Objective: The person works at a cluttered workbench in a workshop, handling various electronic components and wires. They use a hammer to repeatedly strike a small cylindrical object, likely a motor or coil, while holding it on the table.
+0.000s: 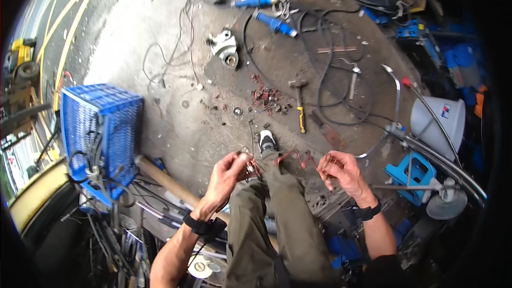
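Observation:
My left hand (232,170) grips tangled reddish wire and some small pale metal bits near my left thigh. My right hand (338,170) pinches a loop of coppery wire above my right thigh. A thin, crooked length of red wire (290,154) with small dangling bits runs between the two hands, over my legs and near my shoe (266,141). On the concrete beyond lie a pile of red and dark broken bits (266,93), a hammer (300,117) with a yellow handle and a metal casting (224,48).
A blue plastic crate (106,117) stands at left beside metal scrap. Cables (320,74) and blue plugs (277,24) lie ahead. A grey bucket (436,122), teal stool (397,173) and metal tubes (426,154) are at right. A roadway with a yellow machine (21,58) shows far left.

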`<move>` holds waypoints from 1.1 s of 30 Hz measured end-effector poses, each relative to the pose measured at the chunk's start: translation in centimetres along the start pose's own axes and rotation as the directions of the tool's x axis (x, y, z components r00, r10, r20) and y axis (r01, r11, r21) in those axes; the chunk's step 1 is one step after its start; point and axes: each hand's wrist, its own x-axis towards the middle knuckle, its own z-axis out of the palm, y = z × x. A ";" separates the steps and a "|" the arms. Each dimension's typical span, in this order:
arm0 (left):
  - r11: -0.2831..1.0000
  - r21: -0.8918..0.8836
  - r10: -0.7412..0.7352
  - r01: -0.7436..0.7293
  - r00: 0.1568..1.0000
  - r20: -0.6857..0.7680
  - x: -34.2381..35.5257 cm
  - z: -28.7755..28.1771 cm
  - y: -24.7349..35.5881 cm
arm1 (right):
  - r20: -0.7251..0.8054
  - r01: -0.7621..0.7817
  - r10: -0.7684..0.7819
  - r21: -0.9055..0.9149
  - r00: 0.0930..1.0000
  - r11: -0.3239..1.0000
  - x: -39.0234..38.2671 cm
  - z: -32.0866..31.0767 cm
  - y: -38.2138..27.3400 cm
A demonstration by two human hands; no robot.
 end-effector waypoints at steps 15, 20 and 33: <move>0.977 -0.176 0.180 -0.117 0.897 0.405 -30.8 16.6 25.6 | -0.380 0.481 -0.318 0.488 0.869 0.729 -38.4 10.7 -19.8; 0.996 -0.077 0.081 -0.044 0.798 0.597 -34.8 22.0 25.6 | -0.557 0.627 -0.336 0.490 0.759 0.605 -45.8 16.5 -16.4; 0.930 0.362 -0.322 0.056 0.595 0.737 -40.1 31.9 16.5 | -0.824 0.897 -0.385 0.441 0.416 0.026 -58.0 25.9 -3.6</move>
